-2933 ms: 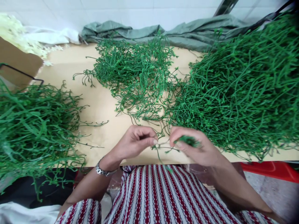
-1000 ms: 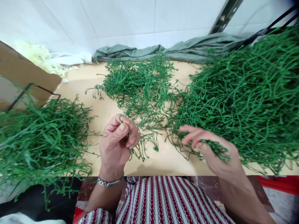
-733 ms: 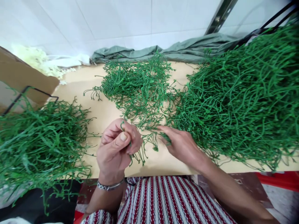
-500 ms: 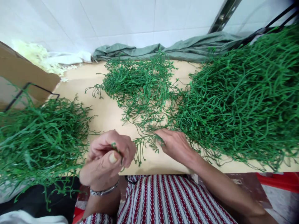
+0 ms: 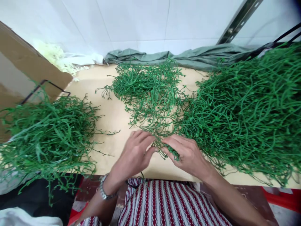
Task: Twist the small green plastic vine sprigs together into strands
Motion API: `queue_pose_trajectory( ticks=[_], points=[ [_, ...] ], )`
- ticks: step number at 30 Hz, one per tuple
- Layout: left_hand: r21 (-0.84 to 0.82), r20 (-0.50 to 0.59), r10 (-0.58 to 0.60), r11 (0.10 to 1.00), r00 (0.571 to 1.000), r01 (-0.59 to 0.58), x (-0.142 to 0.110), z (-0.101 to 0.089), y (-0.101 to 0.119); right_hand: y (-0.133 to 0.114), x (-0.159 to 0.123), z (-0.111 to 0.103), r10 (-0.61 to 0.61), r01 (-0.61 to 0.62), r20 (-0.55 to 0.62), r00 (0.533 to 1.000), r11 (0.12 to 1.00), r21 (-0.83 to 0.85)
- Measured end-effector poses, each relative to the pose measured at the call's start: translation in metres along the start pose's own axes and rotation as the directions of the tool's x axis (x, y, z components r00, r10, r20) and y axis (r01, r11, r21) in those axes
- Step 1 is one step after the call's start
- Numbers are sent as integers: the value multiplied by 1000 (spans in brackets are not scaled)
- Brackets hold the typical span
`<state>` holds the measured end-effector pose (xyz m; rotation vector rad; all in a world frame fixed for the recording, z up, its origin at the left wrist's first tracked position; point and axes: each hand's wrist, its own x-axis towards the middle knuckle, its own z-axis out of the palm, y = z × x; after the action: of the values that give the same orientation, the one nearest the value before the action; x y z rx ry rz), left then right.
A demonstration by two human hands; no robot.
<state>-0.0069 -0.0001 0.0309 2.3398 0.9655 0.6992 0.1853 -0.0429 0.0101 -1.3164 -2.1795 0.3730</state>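
Near the table's front edge, my right hand (image 5: 188, 153) is closed round a small bunch of thin green stems (image 5: 172, 152) with knobbly, branching tips. My left hand (image 5: 136, 152), with a metal bracelet on its wrist, meets it from the left. Its thumb and fingertips pinch at the left end of the stems. A thin dark strand shows below the left palm. Just beyond both hands lies a loose heap of the same green stems (image 5: 150, 84), spread over the pale tabletop (image 5: 113, 163).
A large green pile (image 5: 249, 113) fills the right side. Another green pile (image 5: 56, 135) lies at left, overhanging the front edge, beside a cardboard box (image 5: 30, 59) and a black wire frame (image 5: 44, 82). Grey-green cloth (image 5: 195, 58) and pale yellow pieces (image 5: 53, 56) lie along the wall.
My left hand has moved right and away from me, turned over from palm-up, and joined my right hand at the stems. A few loose strands now lie by the left pile. The view has shifted slightly.
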Motion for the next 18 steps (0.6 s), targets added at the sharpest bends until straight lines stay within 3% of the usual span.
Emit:
queue_pose_trajectory(
  ticks=[4, 7, 9, 11, 14, 16, 18],
  points=[
    [115, 0, -5, 993, 1000, 5, -1, 21, -7, -1, 1, 1, 47, -50, 22, 999, 985, 165],
    [87, 10, -25, 996, 1000, 24, -9, 17, -8, 1, 5, 0, 123, -137, 61, 991, 929, 345],
    [39, 64, -44, 998, 997, 42, -14, 10, -6, 3, 9, 2, 170, -197, 104, 980, 907, 373],
    [-52, 119, -62, 996, 991, 68, -18, 4, -4, 3, 17, 9, 179, -231, 204, 962, 934, 273],
    [-243, 109, -102, 962, 989, 126, -20, -3, -4, 3, 32, 21, 246, -235, 354, 902, 969, -75],
    [-352, 50, -147, 923, 988, 155, -21, -7, -6, 4, 42, 27, 348, -251, 342, 873, 921, -296],
    [-426, -8, -185, 890, 983, 164, -21, -12, -10, 7, 49, 30, 420, -291, 277, 864, 867, -404]
  ],
)
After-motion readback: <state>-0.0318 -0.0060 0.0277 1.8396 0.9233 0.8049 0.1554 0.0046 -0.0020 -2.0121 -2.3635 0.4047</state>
